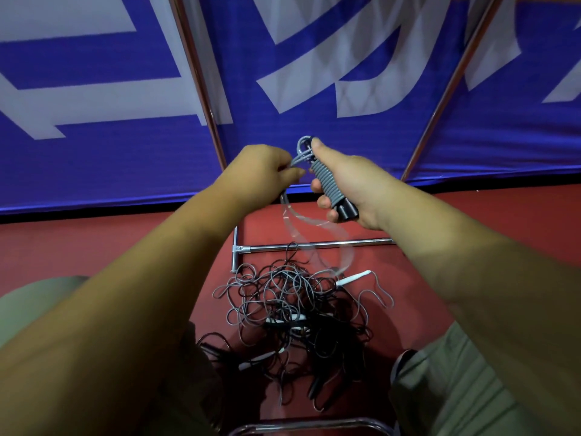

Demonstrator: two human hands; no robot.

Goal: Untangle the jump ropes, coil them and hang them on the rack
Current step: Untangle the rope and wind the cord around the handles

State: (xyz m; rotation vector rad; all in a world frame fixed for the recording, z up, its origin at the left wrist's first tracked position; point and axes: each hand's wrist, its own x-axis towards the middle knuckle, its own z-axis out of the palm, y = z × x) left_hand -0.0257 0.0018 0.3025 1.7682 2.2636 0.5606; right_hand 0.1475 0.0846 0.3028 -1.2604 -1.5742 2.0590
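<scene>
My right hand (352, 187) grips a jump rope bundle (328, 184): grey cord wound tightly round black handles, with a few loops sticking out at its top. My left hand (267, 171) pinches the grey cord just left of those loops. A blurred loose length of cord (314, 234) swings below both hands. On the red floor between my knees lies a tangled heap of grey and black ropes (292, 306) with white and black handles. The rack's slanted metal poles (201, 89) rise left and right; its base bar (314, 245) lies on the floor.
A blue banner with white lettering (314, 130) hangs close behind the rack. My knees in olive trousers (440, 388) flank the heap. A curved chrome tube (314, 424) shows at the bottom edge.
</scene>
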